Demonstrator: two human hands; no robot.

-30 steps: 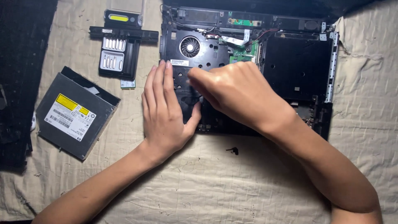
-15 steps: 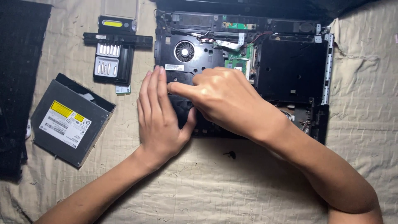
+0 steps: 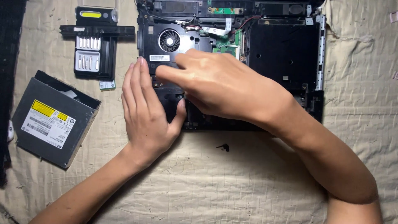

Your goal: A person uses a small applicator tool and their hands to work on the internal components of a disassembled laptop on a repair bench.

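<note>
An opened black laptop base (image 3: 286, 49) lies on a beige cloth, with its round cooling fan (image 3: 169, 40) and a green circuit board (image 3: 228, 43) exposed. My left hand (image 3: 145, 116) rests flat against the base's left edge, fingers together and thumb pressed onto the front-left corner. My right hand (image 3: 224, 87) reaches across the left middle of the base, fingers curled, index finger stretched left just below the fan. Anything under its palm is hidden.
A grey optical drive (image 3: 54, 118) with a yellow and white label lies at the left. A black bit-holder case (image 3: 93, 45) sits behind it, with a small green card (image 3: 107, 85) beside. A tiny black piece (image 3: 223, 147) lies on the cloth before the laptop. A black panel (image 3: 10, 62) runs along the left edge.
The view has drifted, so everything sits further left in frame. My right index finger has reached slightly further left under the fan. My left hand stays against the base's edge.
</note>
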